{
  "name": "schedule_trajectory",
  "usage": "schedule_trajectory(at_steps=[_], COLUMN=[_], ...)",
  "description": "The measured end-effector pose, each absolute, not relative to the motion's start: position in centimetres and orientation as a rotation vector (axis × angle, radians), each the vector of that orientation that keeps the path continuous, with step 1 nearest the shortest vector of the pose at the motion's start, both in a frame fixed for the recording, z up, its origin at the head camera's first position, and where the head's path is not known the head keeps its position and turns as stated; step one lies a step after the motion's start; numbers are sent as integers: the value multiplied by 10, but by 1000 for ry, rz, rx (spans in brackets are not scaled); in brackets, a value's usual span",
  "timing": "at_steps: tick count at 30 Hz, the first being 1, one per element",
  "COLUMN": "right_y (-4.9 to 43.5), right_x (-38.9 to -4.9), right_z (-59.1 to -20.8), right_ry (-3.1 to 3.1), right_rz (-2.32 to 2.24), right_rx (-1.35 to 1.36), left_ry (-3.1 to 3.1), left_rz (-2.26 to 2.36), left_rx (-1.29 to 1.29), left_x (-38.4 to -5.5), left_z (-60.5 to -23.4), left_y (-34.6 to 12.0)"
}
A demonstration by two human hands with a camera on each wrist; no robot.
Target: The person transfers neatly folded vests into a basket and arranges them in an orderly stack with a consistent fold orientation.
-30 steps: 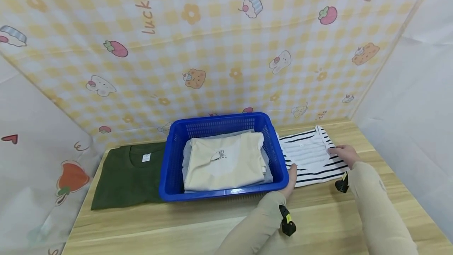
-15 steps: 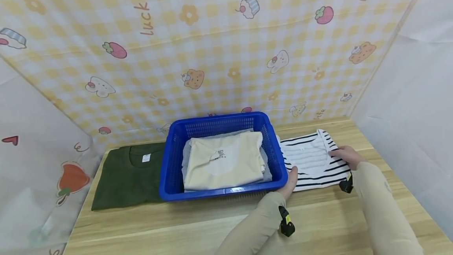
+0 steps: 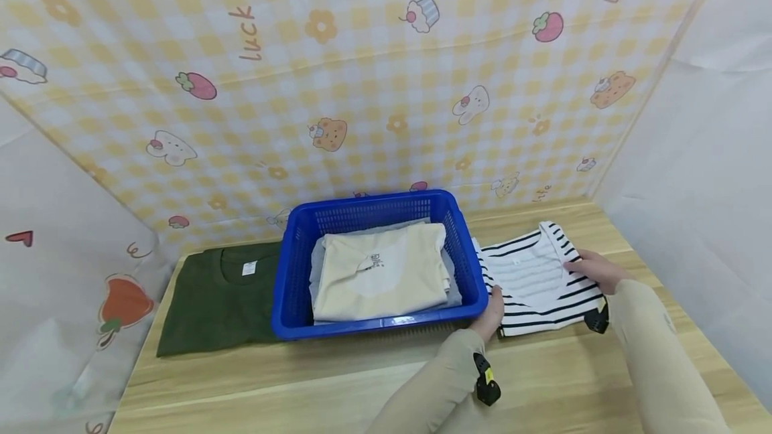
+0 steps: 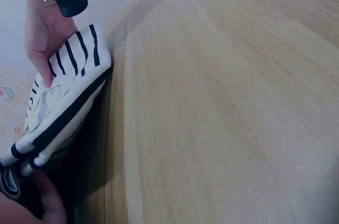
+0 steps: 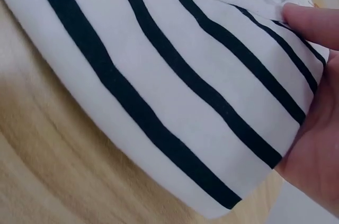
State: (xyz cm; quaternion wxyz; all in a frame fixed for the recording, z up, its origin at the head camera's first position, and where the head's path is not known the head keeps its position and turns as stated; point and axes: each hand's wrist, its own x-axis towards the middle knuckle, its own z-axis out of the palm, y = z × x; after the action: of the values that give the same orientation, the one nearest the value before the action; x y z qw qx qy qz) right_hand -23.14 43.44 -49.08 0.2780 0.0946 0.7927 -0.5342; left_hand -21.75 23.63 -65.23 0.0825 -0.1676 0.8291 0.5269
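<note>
A folded white shirt with black stripes (image 3: 537, 313) is held between both hands to the right of the basket, its front edge raised off the table. My right hand (image 3: 600, 271) grips its right side, thumb on top and fingers underneath, as the right wrist view shows at the shirt's edge (image 5: 212, 128). On the other side my left hand (image 3: 490, 313) grips the left edge beside the basket's corner; its fingers (image 4: 50, 203) reach under the cloth in the left wrist view. The blue basket (image 3: 374, 330) holds a folded cream shirt (image 3: 386, 280) on top of grey cloth.
A folded dark green shirt (image 3: 223, 307) lies left of the basket, partly hidden behind its wall. The wooden table (image 3: 301, 387) meets a checked cloth backdrop (image 3: 374, 86) at the back. White sheets (image 3: 712, 153) hang at both sides.
The striped shirt has risen a little off the table and come slightly toward me, with both hands gripping its sides. The basket and the green shirt stay in place.
</note>
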Motion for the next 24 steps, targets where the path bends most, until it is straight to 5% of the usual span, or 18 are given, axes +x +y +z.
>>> schedule_trajectory(at_steps=[12, 24], right_y=[440, 442], right_x=[-225, -215], right_z=[-484, -463], right_ry=[2223, 2272], right_rz=[-1443, -1358], right_rx=[149, 212], left_ry=[2394, 2265], left_rz=[1624, 1895], left_rx=[-397, -251], left_x=[-174, -165], left_z=[-505, -485], left_y=[199, 207])
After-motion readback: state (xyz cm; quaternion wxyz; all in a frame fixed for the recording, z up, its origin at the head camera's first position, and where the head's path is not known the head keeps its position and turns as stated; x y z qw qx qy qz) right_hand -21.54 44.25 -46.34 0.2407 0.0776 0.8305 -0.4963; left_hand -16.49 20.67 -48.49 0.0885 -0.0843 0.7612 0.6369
